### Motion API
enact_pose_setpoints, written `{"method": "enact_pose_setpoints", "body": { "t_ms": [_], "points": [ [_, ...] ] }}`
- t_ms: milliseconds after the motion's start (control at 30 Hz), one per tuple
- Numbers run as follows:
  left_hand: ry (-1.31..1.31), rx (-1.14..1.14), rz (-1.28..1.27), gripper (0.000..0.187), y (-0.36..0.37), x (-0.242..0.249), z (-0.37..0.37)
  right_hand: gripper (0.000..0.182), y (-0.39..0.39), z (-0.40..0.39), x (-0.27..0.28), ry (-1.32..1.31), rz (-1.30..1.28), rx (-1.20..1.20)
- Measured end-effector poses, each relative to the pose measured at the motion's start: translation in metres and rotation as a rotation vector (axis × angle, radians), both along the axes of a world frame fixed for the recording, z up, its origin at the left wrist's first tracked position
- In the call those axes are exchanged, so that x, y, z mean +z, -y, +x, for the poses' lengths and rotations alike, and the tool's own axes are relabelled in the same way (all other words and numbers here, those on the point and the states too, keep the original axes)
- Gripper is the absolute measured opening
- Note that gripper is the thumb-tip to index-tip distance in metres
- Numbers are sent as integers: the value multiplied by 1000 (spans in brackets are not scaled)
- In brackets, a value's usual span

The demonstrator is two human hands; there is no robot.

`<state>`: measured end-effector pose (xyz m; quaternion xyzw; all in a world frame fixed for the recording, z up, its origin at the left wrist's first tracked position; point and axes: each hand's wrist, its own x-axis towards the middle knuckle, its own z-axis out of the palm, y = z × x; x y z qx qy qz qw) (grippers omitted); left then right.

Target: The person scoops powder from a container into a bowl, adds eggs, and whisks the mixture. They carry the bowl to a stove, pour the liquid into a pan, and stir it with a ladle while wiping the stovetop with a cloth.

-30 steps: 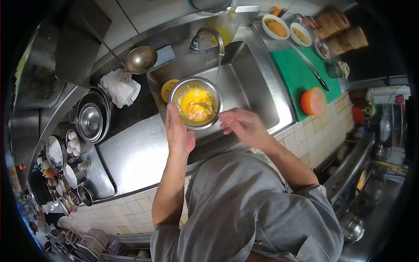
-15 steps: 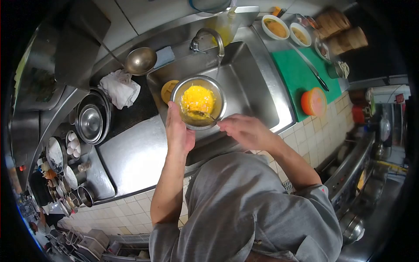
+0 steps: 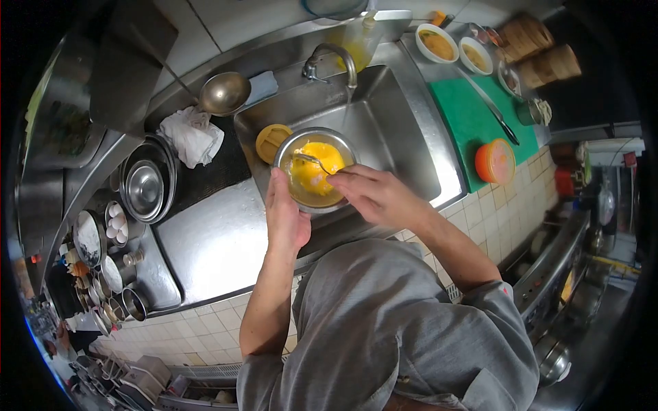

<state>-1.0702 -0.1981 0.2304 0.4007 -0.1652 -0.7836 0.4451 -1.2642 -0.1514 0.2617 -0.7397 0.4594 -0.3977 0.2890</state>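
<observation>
A round stainless steel bowl (image 3: 317,203) is over the near left part of the sink, with a wet yellow mixture like beaten egg (image 3: 327,156) inside. My left hand (image 3: 284,212) cups its left and lower side, thumb along the rim. Fingers pinched together, my right hand (image 3: 373,195) reaches over the right rim and grips a thin metal spoon (image 3: 310,158). The spoon lies across the yellow mixture; I cannot make out the exact shape of its head. A yellow round lid-like piece (image 3: 273,142) sits behind the bowl, to the left.
Water runs from the faucet (image 3: 351,72) into the sink (image 3: 401,147). At right, a green cutting board (image 3: 452,109) bears a knife (image 3: 495,113) and an orange tub (image 3: 495,162). A ladle (image 3: 225,93), white cloth (image 3: 192,137), metal bowls (image 3: 145,190) and eggs (image 3: 116,222) stand left.
The bowl has shifted slightly toward me. My right hand has moved inward over its rim, and the spoon has swung from the near side across to the far left of the mixture.
</observation>
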Motion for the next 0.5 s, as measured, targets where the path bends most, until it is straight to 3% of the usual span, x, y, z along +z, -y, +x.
{"method": "enact_pose_setpoints", "body": {
  "t_ms": [167,333,367,500],
  "points": [
    [4,55,-50,50,7,-10,9,33,-10,3,5,75,107,89],
    [5,118,-43,47,5,-3,12,24,-10,-5,8,184,279,-87],
    [5,100,-28,48,5,-3,11,24,-7,-1,1,171,148,-87],
    [-5,88,-40,51,4,-10,9,24,-6,13,-9,240,189,-78]
  ]
}}
